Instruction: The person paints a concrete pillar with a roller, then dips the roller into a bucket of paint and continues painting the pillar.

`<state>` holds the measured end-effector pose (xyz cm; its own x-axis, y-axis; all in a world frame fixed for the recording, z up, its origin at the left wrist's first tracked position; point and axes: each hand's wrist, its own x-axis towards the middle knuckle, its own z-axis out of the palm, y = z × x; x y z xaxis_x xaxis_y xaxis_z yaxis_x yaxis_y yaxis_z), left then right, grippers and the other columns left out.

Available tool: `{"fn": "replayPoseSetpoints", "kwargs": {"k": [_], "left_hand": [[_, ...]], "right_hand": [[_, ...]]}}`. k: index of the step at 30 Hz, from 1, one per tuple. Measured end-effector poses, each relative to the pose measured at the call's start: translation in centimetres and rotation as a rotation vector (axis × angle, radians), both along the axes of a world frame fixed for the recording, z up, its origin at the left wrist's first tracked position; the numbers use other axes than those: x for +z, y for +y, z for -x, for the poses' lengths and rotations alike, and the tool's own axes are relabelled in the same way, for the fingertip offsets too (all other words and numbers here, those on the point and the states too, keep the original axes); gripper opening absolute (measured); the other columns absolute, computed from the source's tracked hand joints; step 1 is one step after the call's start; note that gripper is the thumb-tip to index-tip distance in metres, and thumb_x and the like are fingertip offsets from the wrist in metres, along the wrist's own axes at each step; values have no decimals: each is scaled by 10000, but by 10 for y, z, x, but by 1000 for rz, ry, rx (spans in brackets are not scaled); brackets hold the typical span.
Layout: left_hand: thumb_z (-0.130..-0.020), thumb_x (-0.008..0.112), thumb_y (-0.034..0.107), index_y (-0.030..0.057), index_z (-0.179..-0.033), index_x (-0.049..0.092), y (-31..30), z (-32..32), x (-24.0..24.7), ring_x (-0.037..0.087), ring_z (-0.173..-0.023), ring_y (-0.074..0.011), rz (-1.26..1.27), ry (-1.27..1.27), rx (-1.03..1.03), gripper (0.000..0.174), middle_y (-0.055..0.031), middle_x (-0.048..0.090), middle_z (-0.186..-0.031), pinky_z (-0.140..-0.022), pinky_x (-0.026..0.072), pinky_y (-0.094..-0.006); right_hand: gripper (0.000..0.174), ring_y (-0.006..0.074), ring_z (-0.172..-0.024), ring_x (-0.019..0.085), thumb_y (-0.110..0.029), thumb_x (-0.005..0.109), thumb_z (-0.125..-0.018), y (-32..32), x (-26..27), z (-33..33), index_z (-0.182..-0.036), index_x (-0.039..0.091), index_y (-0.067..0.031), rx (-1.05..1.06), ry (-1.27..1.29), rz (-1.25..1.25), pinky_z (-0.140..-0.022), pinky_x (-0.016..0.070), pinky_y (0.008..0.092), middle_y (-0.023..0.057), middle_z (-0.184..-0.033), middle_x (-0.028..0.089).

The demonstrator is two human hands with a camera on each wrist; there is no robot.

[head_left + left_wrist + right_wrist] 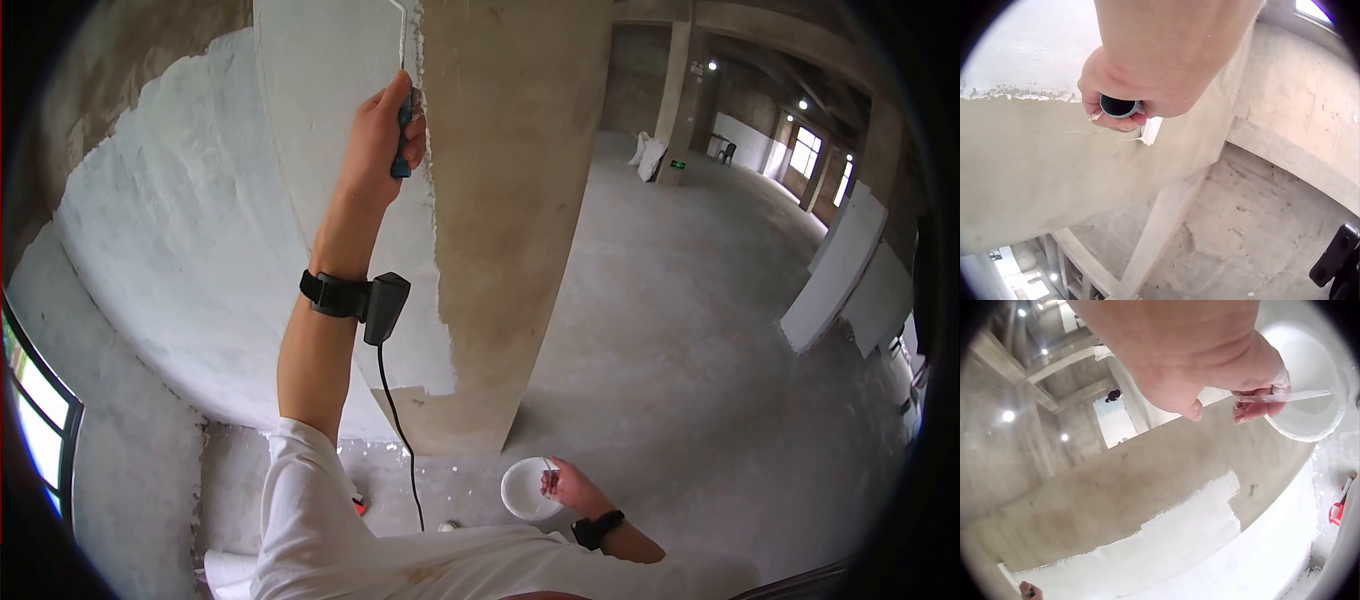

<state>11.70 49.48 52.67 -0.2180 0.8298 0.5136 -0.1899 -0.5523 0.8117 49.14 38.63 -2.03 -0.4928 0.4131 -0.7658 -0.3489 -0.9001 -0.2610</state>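
Observation:
My left hand (376,135) is raised high against the wall and grips the blue handle (402,140) of a paint roller. The roller's thin bent frame (403,30) runs up out of the head view. Seen from the left wrist, the round handle end shows in the fist, with a white piece (1152,131) of the roller beyond it. Low down, my right hand (578,487) is at a white bucket (513,495). Its fingers curl round the bucket's pale handle strip (1300,396), which crosses over the opening.
White coating (190,190) covers much of the wall; bare brown plaster (510,200) lies right of a ragged edge. A red-handled tool (1336,514) is on the floor near the bucket. A black cable (400,430) hangs from the left wrist camera. A window (40,420) is at left.

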Motion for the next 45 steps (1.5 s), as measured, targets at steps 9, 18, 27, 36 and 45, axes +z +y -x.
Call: {"fn": "replayPoseSetpoints", "kwargs": {"k": [9, 18, 27, 36, 45], "left_hand": [[-1016, 497, 369, 82, -843, 496, -7, -11, -26, 344, -384, -84, 38, -5, 10, 335, 15, 408, -569, -358, 266, -240], [-1016, 493, 386, 80, -839, 497, -13, -14, -52, 345, -377, -80, 97, -31, 43, 353, 14, 412, -565, -353, 260, -235], [-1021, 479, 375, 81, -840, 492, -19, -14, -80, 346, -373, -73, 138, -36, 43, 346, 20, 405, -559, -343, 255, -231], [-1020, 477, 381, 76, -840, 485, -25, -19, -90, 337, -368, -69, 171, -47, 51, 354, 23, 393, -560, -340, 256, -226], [-1020, 483, 381, 78, -839, 487, -28, -21, -107, 339, -365, -68, 218, -65, 40, 353, 18, 400, -558, -336, 257, -223]], "right_hand": [[384, 234, -612, 499, -369, 511, -996, 4, -20, 1, -874, 491, -6, 38, -65, -40, -686, 467, 395, 103, -699, 526], [381, 229, -608, 497, -370, 517, -993, 5, -15, 1, -865, 480, -13, 53, -104, 38, -674, 471, 393, 95, -682, 516], [387, 222, -598, 500, -372, 528, -989, 2, -10, 1, -840, 492, -17, 71, -107, 3, -650, 479, 383, 93, -686, 527], [368, 217, -609, 504, -360, 558, -976, -2, 10, 5, -858, 493, -17, 31, -92, 11, -647, 476, 367, 92, -701, 537], [362, 224, -626, 512, -349, 558, -978, -2, 23, 6, -878, 484, -9, 49, -97, 22, -664, 479, 367, 100, -717, 541]]}}
